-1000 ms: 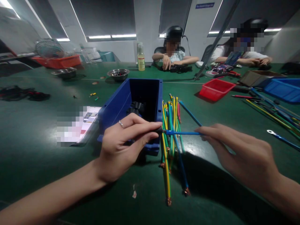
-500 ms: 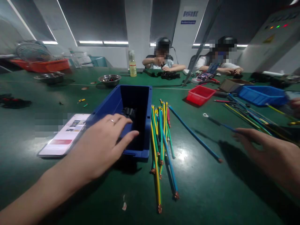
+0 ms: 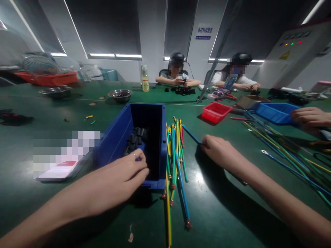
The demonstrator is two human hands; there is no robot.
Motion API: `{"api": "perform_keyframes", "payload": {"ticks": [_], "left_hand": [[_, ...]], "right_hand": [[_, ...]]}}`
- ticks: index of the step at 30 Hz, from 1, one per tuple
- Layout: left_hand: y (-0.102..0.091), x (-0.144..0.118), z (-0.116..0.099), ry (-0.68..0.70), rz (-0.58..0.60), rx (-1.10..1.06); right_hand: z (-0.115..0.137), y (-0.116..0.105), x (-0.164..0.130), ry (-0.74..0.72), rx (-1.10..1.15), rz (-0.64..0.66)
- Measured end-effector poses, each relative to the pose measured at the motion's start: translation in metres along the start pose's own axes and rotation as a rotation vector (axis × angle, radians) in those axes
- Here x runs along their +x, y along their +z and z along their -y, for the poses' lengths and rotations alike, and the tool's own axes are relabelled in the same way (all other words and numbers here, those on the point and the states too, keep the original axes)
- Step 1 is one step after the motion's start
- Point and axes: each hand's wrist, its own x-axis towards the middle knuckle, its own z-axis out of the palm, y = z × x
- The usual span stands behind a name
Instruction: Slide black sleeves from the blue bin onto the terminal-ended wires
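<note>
My left hand (image 3: 126, 172) reaches over the near side of a dark blue bin (image 3: 162, 162), its fingers curled together inside; whatever they may pinch is hidden. Short black tube pieces (image 3: 137, 137) lie in the bin beyond my fingertips. My right hand (image 3: 217, 150) is closed around a blue wire (image 3: 191, 133) lying on the green table, covering its middle. Just left of that wire lies a bundle of yellow, green and blue wires (image 3: 178, 155), with bare copper at the near ends. Farther right rests another blue wire (image 3: 279, 162) with a ring terminal.
A phone (image 3: 58, 170) lies left of the bin. A red tray (image 3: 216, 112), a blue tray (image 3: 276, 112) and a wire pile (image 3: 292, 148) are to the right, near another person's hand (image 3: 310, 115). Behind stand a metal bowl (image 3: 120, 95) and a bottle (image 3: 145, 79); two people sit opposite.
My right hand has let go of the blue ring-terminal wire, moved left and closed on the single blue wire. My left hand's fingers have curled inward in the bin. Another person's hand shows more at right.
</note>
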Motion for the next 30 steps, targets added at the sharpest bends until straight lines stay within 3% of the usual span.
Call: {"api": "perform_keyframes", "payload": {"ticks": [4,6,10,13,17,20,24,30], "left_hand": [[-0.013,0.011,-0.008,-0.129,0.006,-0.201],[-0.019,0.015,-0.014,-0.213,0.024,-0.297],[-0.03,0.017,-0.024,-0.309,0.04,-0.51],[-0.038,0.018,-0.029,-0.315,-0.098,-0.653],[-0.04,0.016,-0.036,-0.257,-0.51,-0.808],[-0.037,0.016,-0.042,-0.187,-0.751,-0.871],[-0.034,0.016,-0.047,-0.162,-0.822,-0.874],[-0.034,0.017,-0.046,-0.134,-0.826,-0.891]], "right_hand": [[-0.017,-0.017,-0.01,0.069,0.305,0.146],[-0.019,-0.027,-0.016,0.078,0.532,0.139],[-0.006,-0.04,-0.026,-0.021,0.562,-0.247],[0.01,-0.043,-0.037,-0.254,0.499,-0.496],[0.024,-0.044,-0.051,-0.607,0.326,-0.65],[0.026,-0.043,-0.057,-0.69,0.165,-0.771],[0.025,-0.043,-0.057,-0.684,0.1,-0.838],[0.029,-0.041,-0.055,-0.715,0.099,-0.812]]}}
